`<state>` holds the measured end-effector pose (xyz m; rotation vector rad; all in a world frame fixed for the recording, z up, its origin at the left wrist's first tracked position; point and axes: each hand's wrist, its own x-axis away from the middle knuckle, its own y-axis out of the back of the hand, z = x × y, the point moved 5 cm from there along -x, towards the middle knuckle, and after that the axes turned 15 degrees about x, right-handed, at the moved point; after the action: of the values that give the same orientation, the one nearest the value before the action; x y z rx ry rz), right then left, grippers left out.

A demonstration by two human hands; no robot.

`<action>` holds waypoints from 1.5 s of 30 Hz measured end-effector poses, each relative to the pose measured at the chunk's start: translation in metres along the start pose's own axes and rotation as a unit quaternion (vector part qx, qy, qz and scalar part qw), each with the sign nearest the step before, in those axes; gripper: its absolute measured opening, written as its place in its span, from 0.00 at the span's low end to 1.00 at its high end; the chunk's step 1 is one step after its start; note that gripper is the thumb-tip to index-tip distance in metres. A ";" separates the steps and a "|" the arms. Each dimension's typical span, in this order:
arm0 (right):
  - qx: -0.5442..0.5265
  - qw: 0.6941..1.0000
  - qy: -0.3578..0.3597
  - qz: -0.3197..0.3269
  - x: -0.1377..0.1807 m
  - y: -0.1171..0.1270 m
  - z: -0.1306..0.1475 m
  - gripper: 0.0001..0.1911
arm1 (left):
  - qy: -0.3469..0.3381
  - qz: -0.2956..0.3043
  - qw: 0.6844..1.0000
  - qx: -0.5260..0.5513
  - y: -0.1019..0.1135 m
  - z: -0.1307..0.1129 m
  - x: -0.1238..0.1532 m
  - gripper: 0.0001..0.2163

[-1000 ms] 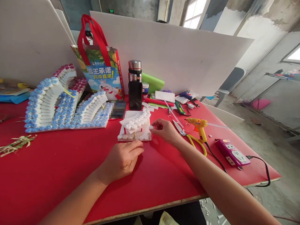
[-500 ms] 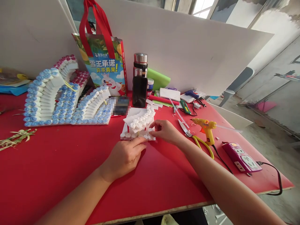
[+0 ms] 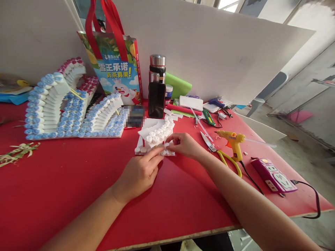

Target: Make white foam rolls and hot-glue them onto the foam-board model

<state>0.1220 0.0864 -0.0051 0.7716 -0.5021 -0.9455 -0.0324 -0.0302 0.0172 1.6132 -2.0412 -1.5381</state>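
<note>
A small white craft model [image 3: 159, 135] stands on the table, with white rolled roses along its curved upper part and short white pieces along its base. My left hand [image 3: 140, 174] is at the front edge of the base. Its fingers are closed together, thumb and forefinger against the small pieces there. My right hand [image 3: 184, 146] reaches in from the right side, thumb and forefinger pinched at the front right corner of the base. Whatever lies between those fingertips is too small and too hidden to name.
Right of the hands lie yellow-handled scissors [image 3: 222, 160], a yellow glue gun [image 3: 232, 139] and a purple power strip [image 3: 274, 176]. Behind the model stand a phone [image 3: 156, 100], a steel flask [image 3: 157, 61] and a shopping bag [image 3: 117, 75]. Blue-and-white rose models [image 3: 73, 122] stand left.
The camera view has shifted slightly. My left fingertips have moved a little further over the front of the base; my right hand stays pinched at its right corner.
</note>
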 end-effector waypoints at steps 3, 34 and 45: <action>0.001 1.000 -0.001 0.008 0.000 0.001 0.000 0.09 | 0.036 0.011 0.999 -0.002 -0.004 0.003 0.002 0.15; 0.005 0.998 0.048 -0.034 0.015 0.022 -0.001 0.15 | 0.086 0.047 0.995 -0.031 -0.013 0.008 -0.006 0.24; 0.024 0.998 0.060 -0.028 0.011 0.011 -0.005 0.13 | 0.119 0.057 0.991 -0.004 -0.011 0.010 -0.007 0.23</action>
<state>0.1370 0.0825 0.0011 0.8836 -0.4023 -0.9351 -0.0282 -0.0176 0.0082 1.5629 -1.9581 -1.2483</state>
